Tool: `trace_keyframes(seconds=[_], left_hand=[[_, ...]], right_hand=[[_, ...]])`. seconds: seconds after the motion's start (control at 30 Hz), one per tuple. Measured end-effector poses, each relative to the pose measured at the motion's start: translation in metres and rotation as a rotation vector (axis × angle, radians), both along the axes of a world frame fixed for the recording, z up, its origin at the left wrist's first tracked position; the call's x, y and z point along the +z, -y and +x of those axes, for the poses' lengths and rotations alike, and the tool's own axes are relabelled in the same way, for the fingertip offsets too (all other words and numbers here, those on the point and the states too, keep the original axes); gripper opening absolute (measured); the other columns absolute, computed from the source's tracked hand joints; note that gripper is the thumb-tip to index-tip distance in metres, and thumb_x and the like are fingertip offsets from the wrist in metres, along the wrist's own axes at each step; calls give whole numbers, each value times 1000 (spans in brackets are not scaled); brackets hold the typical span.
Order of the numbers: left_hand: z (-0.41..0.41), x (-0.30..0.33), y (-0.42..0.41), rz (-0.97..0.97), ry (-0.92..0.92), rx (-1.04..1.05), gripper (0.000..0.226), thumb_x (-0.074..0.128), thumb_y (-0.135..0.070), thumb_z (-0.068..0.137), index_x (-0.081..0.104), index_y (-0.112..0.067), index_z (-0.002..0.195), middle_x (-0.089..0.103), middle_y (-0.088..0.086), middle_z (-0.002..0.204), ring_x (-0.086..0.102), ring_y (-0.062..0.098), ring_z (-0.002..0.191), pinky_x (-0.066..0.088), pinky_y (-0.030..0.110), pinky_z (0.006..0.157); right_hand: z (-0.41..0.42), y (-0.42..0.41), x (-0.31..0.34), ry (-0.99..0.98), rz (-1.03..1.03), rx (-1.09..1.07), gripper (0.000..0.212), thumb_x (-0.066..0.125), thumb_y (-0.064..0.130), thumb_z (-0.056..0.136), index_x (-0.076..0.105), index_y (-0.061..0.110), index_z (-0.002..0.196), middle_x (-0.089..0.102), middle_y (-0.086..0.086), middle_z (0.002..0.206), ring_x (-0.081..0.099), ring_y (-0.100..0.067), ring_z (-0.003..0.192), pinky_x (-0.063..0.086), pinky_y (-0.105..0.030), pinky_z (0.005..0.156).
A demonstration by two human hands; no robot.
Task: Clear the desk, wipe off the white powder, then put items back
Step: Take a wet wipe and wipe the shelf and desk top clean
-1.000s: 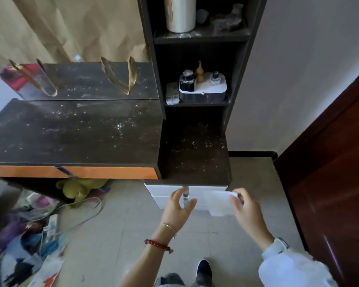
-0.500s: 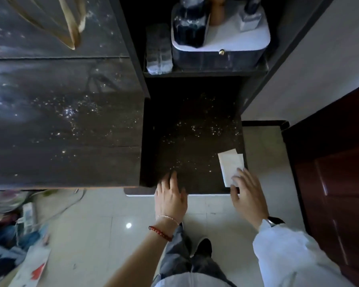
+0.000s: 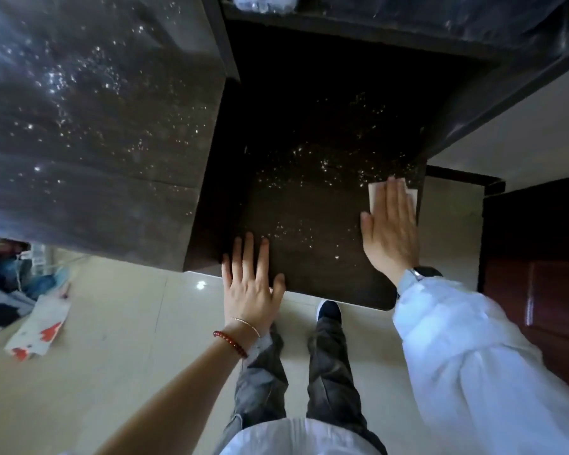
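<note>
- Lower dark desk top [image 3: 309, 198]: speckled with white powder [image 3: 312, 165], thickest at its middle.
- My right hand [image 3: 390, 224]: flat, fingers straight, pressing a white wipe [image 3: 411, 197] onto the top's right edge.
- My left hand [image 3: 248, 277]: flat, fingers spread, holding nothing, resting on the top's near edge.

We see a pale tiled floor [image 3: 119, 339], papers [image 3: 38, 330] and clutter [image 3: 4, 284] lying at left, and a reddish wooden door [image 3: 539, 290] at right.
</note>
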State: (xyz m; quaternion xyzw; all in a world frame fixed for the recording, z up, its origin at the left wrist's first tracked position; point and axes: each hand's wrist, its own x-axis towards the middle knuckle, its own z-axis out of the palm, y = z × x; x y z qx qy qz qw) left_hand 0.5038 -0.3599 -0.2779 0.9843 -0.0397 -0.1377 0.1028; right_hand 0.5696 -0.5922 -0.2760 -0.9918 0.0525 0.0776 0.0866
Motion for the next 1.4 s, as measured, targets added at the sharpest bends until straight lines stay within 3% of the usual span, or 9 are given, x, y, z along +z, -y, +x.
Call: trace_keyframes(seconds=[0.07,0.27,0.43,0.53,0.7,0.83,0.97,1.27,1.4], left_hand=[[0,0,-3,-19,43,-7,61,32,-37,85,29,-9,138,34,20,144,15,30,135,3,41,111],[-7,-1,-9,-43,141,20,53,31,-25,89,33,1,135,35,24,142,22,33,135,9,38,113],[-13,1,-1,-14,126,101,53,29,-25,90,32,1,136,33,23,144,22,32,135,5,35,114],[-22,0,1,-6,122,144,53,28,-25,90,33,1,136,32,23,144,20,31,136,5,37,114],[-44,3,-10,9,112,173,52,28,-24,89,33,-1,136,34,21,144,18,30,136,8,44,111],[-49,5,-20,45,99,204,52,29,-24,87,34,-2,133,40,26,138,21,33,132,18,54,106],[-47,2,-27,57,41,288,57,28,-28,86,29,-3,136,35,26,142,26,38,133,18,56,106],[-48,2,-36,-10,36,253,56,29,-30,87,31,-5,137,37,22,142,21,30,133,23,56,103],[-49,2,-44,-47,50,229,52,28,-28,89,30,-10,137,38,20,142,26,32,135,23,55,104]], right_hand=[[2,-19,-1,33,22,81,62,22,38,92,22,-2,140,22,-22,148,17,-34,139,11,-43,115],[-75,-32,0,-41,73,939,58,29,37,92,23,7,141,27,-10,149,21,-22,138,15,-39,112],[26,-2,-6,-6,-38,479,61,8,40,94,11,3,143,16,-17,152,6,-25,141,-9,-34,114],[35,-41,-5,-22,-12,260,60,14,38,96,4,2,143,4,-17,153,-1,-27,142,-7,-37,114],[-45,-68,-5,11,89,982,50,22,29,96,30,2,138,34,-16,145,27,-27,136,20,-41,110],[-34,-43,-7,72,295,1062,40,26,17,98,54,0,122,54,-17,129,44,-30,126,36,-39,104],[-30,-25,-8,92,194,1185,39,25,9,96,51,-2,123,53,-19,130,45,-32,126,40,-41,102],[45,-91,3,-77,13,532,66,16,40,93,15,-4,141,12,-27,150,7,-37,140,3,-43,115],[69,-139,-3,6,43,469,60,22,34,92,28,-4,137,25,-26,146,17,-44,136,14,-52,111]])
